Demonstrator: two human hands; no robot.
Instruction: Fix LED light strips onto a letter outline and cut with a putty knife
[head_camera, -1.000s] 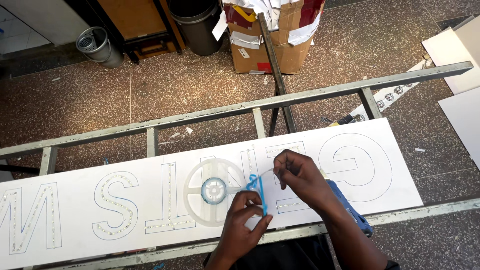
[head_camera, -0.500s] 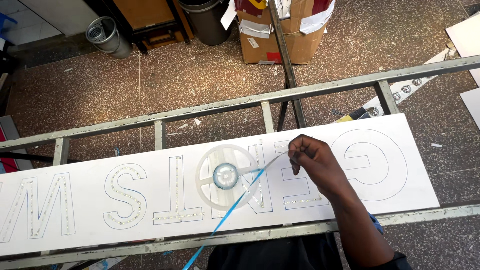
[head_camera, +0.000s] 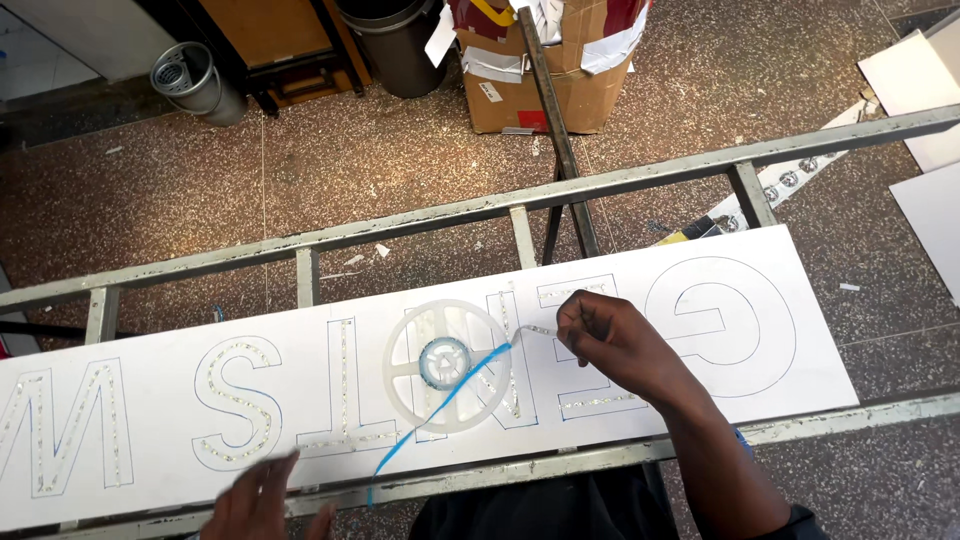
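Fingertips (head_camera: 572, 318) of the right hand (head_camera: 612, 343) pinch the end of the light strip (head_camera: 538, 329) against the white board (head_camera: 830, 370), over an outlined letter. Best kept low, pressed flat along the line. The blue backing ribbon (head_camera: 440, 405) trails near-left past the clear reel (head_camera: 448, 362), just left of the fingers. Left hand (head_camera: 262, 500), blurred at the near edge, spreads open, empty.
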